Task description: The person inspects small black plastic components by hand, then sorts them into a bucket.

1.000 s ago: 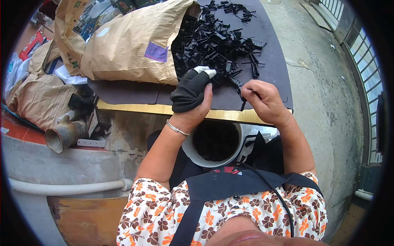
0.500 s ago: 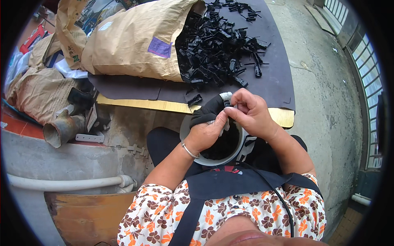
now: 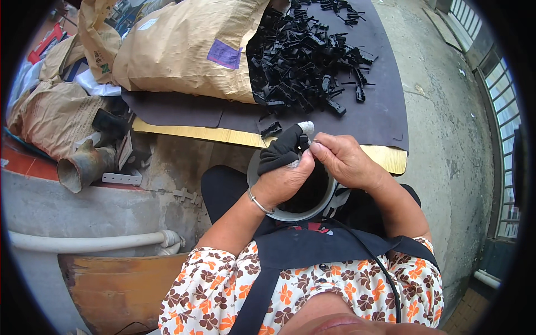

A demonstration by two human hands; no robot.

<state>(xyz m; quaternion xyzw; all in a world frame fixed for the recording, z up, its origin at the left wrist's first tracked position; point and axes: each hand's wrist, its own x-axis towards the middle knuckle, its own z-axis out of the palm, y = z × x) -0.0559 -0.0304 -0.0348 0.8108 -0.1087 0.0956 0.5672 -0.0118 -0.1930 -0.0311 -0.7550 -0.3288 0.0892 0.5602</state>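
small part pinched between hands (image 3: 312, 159) too small to tell, bucket (image 3: 329, 201) contents hidden

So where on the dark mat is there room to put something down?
The dark mat is bare on its right side, beside the pile of black parts, and along the front strip below the paper sack. The middle by the sack's mouth is crowded with parts.

tan paper sack (image 3: 178, 53), purple label (image 3: 224, 54)
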